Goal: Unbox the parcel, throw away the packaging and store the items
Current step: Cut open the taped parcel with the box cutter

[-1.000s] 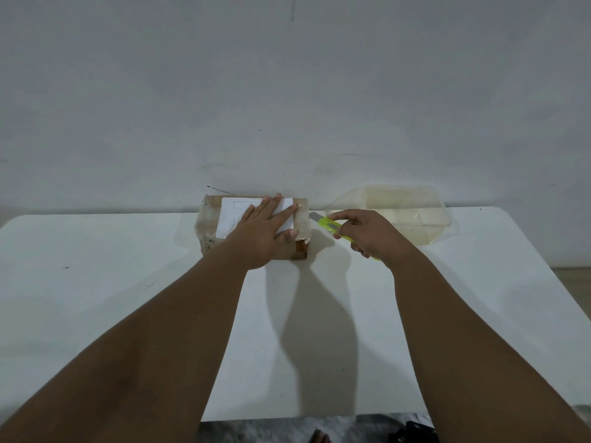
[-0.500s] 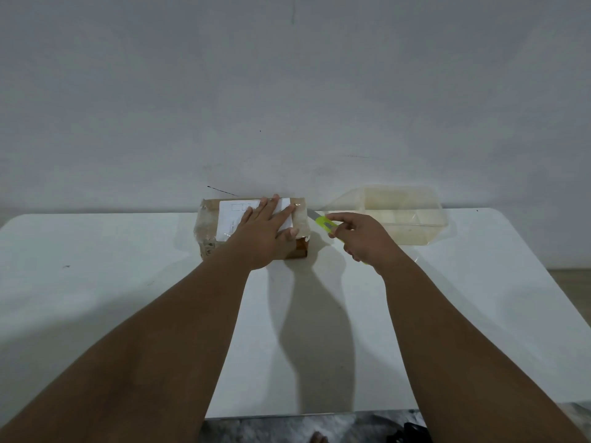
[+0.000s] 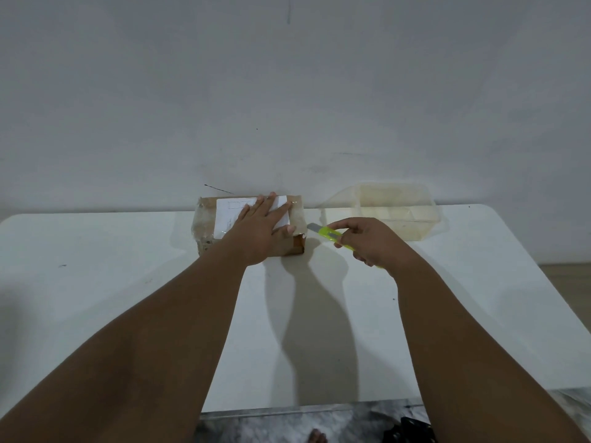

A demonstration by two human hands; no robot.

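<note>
Mid-frame, the left hand (image 3: 260,231) lies flat-fingered atop the taped parcel (image 3: 206,220) while the right hand (image 3: 374,243), just right of it, grips a yellow cutter (image 3: 329,235), blade pointing left at the parcel's end

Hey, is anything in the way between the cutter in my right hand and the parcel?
Nothing visible. The cutter in the right hand points at the parcel's right end, only table between. The left hand lies flat on top, its thumb near that end.
</note>
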